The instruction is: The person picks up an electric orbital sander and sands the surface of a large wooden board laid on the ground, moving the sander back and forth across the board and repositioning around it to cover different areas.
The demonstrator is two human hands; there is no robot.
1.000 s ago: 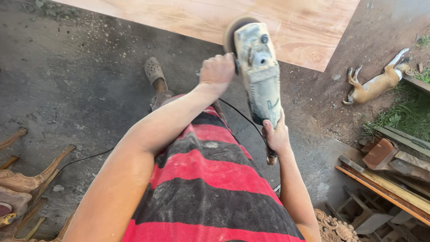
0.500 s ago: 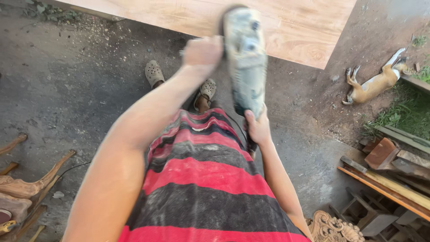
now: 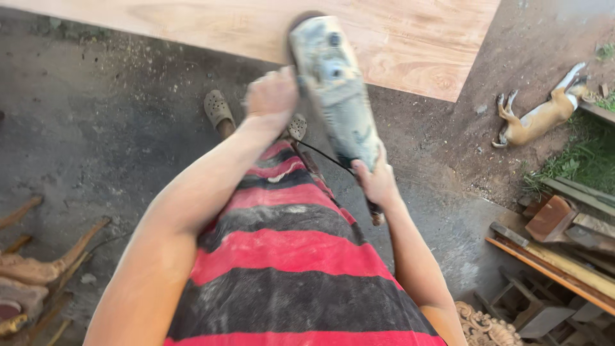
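Carved wood pieces (image 3: 38,269), far left, on dirt ground. Left hand (image 3: 272,96) closed around side handle of dusty angle grinder (image 3: 333,90). Grinder head rests over edge of plywood sheet (image 3: 410,38). Right hand (image 3: 375,182) clasps grinder's rear. Dog (image 3: 541,115) lying far right.

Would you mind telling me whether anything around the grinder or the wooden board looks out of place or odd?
The power grinder, gripped by the left hand and right hand, is coated in pale dust. Sawdust is scattered on the ground along the wooden board. A dog lies stretched out on the dirt at the right, near the work. Nothing looks broken.
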